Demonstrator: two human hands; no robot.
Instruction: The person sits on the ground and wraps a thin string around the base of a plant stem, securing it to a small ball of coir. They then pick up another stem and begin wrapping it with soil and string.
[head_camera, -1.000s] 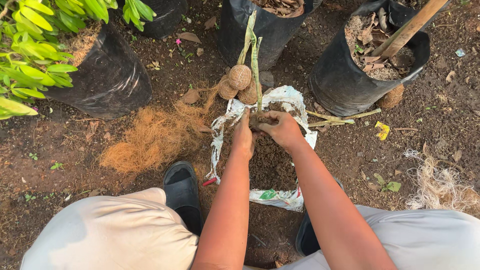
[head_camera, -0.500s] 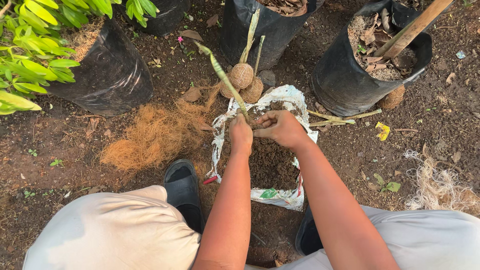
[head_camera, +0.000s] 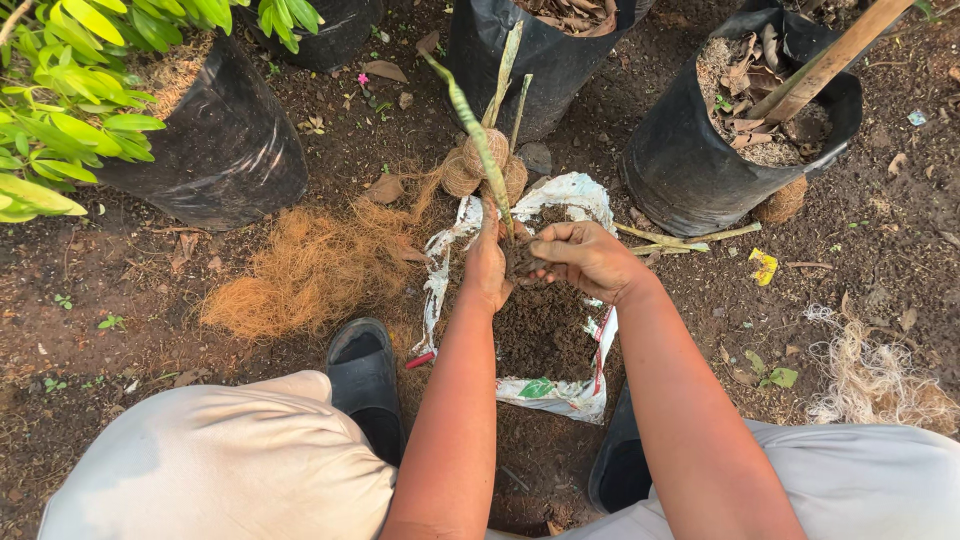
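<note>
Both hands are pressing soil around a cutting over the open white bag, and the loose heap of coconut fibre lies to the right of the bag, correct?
Not quite. The head view shows the coconut fibre to the left of the white bag, not the right. Both hands, left and right, do press soil around the cutting.

I see a thin green cutting (head_camera: 478, 140), mottled with pale marks, tilting up and to the left from a dark clump of soil (head_camera: 522, 262). The clump sits over an opened white sack (head_camera: 560, 395) heaped with dark soil, lying on the ground.
</note>
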